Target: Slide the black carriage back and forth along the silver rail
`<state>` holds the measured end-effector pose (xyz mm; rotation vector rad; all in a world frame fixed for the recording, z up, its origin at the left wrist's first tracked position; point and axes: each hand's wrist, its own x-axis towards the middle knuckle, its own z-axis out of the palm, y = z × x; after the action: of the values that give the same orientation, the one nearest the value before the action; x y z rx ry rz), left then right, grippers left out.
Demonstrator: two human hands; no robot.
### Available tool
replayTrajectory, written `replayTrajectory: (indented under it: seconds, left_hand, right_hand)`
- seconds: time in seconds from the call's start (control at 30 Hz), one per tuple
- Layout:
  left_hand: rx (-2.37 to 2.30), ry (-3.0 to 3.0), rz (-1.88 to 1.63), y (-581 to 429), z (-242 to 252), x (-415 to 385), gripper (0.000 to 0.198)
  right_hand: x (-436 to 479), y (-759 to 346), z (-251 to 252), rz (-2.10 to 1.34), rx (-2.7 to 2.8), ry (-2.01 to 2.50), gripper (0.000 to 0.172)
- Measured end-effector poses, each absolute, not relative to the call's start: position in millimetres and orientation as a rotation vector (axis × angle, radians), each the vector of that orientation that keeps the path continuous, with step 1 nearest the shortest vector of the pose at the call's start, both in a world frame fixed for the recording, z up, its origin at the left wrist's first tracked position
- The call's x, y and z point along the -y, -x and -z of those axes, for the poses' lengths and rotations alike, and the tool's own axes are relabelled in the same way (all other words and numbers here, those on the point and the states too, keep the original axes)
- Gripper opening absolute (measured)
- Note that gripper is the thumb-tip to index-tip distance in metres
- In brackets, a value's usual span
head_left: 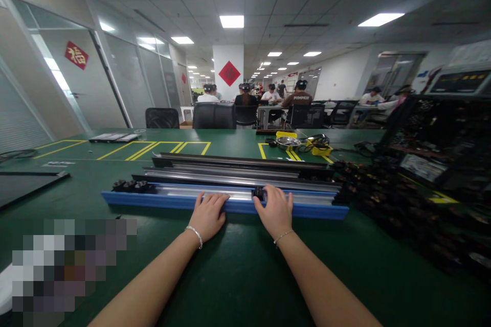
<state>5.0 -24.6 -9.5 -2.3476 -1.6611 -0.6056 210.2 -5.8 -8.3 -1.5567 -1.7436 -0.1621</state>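
Observation:
A long blue rail (153,201) with a silvery inner channel lies crosswise on the green table. My left hand (209,214) rests on its front edge left of centre, fingers bent over the rim, with no object visible in it. Right of it, my right hand (275,208) has its thumb and fingers around a small black part (259,193) in the channel. Several similar black parts (129,185) sit together at the rail's left end. Directly behind lie long dark and silver rails (230,172), roughly parallel to the blue one.
A large heap of small black parts (387,204) covers the right side. Behind the rails are a metal dish (288,142), yellow items and cables. A dark flat panel (30,184) lies at left. Several people sit at tables farther back.

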Motion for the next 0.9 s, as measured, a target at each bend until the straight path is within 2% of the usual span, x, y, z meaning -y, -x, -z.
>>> replayTrajectory:
  seconds: [0.9]
  left_hand:
    - [1.638,2.359,0.594,-3,12,22,0.042]
  right_hand:
    - [-2,-221,10,0.111,1.708,1.681,0.033]
